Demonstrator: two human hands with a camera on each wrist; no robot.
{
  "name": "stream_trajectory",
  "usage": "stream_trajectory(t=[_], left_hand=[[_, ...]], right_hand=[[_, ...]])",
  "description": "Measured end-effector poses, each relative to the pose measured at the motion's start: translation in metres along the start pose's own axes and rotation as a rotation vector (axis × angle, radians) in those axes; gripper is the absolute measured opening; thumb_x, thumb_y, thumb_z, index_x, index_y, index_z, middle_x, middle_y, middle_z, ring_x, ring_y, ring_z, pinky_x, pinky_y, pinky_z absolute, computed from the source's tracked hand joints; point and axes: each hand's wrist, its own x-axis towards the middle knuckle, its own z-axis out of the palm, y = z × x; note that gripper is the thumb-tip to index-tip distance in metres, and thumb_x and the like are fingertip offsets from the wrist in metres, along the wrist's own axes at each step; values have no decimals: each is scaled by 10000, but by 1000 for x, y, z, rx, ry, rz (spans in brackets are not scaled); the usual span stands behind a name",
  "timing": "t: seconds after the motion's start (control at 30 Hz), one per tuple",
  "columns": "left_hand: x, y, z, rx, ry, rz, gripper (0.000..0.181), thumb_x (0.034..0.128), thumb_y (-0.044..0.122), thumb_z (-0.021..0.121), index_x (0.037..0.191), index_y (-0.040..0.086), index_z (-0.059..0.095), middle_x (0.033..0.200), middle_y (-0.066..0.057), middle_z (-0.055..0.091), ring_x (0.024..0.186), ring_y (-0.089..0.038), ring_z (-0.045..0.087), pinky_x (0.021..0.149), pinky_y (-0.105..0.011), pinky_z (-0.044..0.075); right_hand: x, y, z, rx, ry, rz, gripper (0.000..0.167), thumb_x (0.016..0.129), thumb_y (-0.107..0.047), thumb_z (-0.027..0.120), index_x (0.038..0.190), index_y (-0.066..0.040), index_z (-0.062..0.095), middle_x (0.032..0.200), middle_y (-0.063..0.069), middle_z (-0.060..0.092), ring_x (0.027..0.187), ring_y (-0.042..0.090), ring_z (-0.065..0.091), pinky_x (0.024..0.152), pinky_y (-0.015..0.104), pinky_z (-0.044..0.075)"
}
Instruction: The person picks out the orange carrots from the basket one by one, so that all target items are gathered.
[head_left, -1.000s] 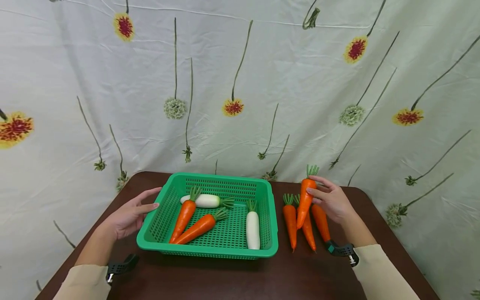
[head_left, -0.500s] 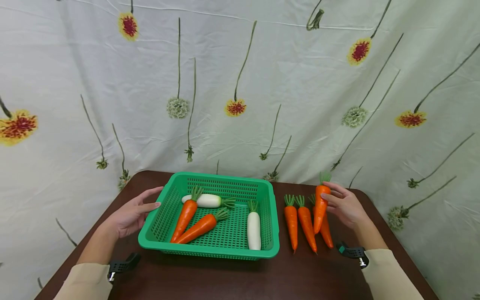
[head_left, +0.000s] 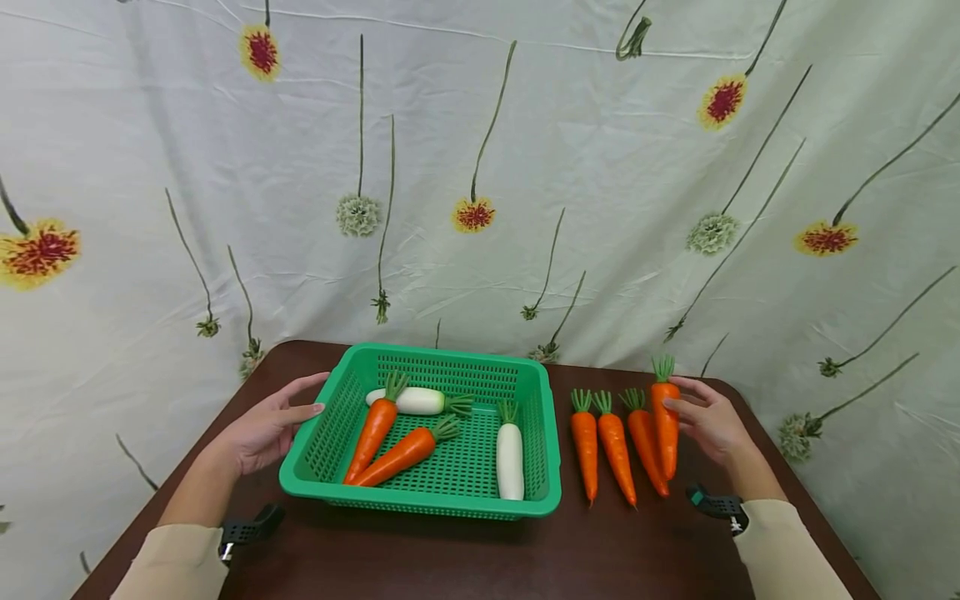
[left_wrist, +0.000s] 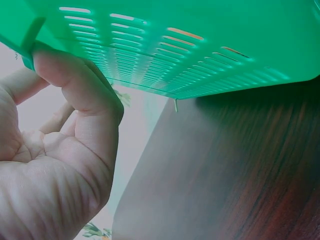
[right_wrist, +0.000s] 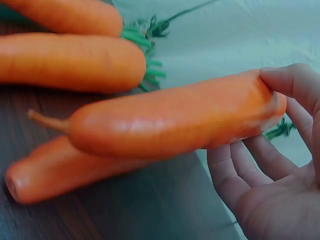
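Note:
My right hand (head_left: 712,421) pinches a carrot (head_left: 665,427) near its leafy top, at the right end of a row of carrots. In the right wrist view thumb and fingers grip this carrot (right_wrist: 175,120), which overlaps another carrot (right_wrist: 60,172). Three carrots lie to its left, among them one carrot (head_left: 585,454) nearest the basket. My left hand (head_left: 262,429) holds the left rim of the green basket (head_left: 420,498); in the left wrist view the fingers of the left hand (left_wrist: 65,135) curl at the rim. Inside are two carrots (head_left: 401,457) and two white radishes (head_left: 509,462).
The dark brown table (head_left: 420,558) extends in front of the basket and around the carrots. A pale cloth (head_left: 420,275) printed with flowers hangs behind the table and along its sides. Each wrist wears a black strap.
The right hand has carried its carrot to the right, from above the middle of the row to its right end. The left hand and the basket hold their places, with a slight view shift.

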Motion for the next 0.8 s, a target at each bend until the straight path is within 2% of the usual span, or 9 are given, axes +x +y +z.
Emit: stream_trajectory(t=[0.13,0.27,0.37,0.53,0.8], left_hand=[[0,0,0,-2,1,-1,744,1076,141,529,1642,199,51,1209,-2,709,1054,-260,757,901,-513,609],[0,0,0,-3,0,0,731,1077,137,526,1638,201,63,1204,-4,714,1049,-261,759,895,-513,610],[0,0,0,-2,-3,1,729,1077,134,525,1637,199,63,1205,-5,718,1046,-264,760,893,-514,610],[0,0,1,-1,0,2,735,1079,137,521,1641,195,50,1198,0,712,1044,-258,760,892,-510,611],[0,1,0,-7,-4,1,725,1081,134,517,1638,198,59,1198,-3,717,1040,-256,762,891,-507,611]], right_hand=[[1,6,-8,-56,1,13,484,984,-176,705,1443,-129,558,1055,-165,707,944,59,711,829,253,620],[2,11,-16,-147,2,36,608,982,-229,713,1516,-60,475,1071,-186,676,964,44,706,850,239,611],[4,14,-21,-195,8,61,647,978,-265,719,1531,-55,459,1059,-203,689,968,24,703,855,220,601],[5,22,-27,-222,14,98,594,972,-262,727,1499,-87,518,1035,-191,701,949,31,713,852,221,598],[7,35,-30,-232,7,90,622,979,-208,714,1497,33,468,1043,-157,696,915,50,714,830,236,612]])
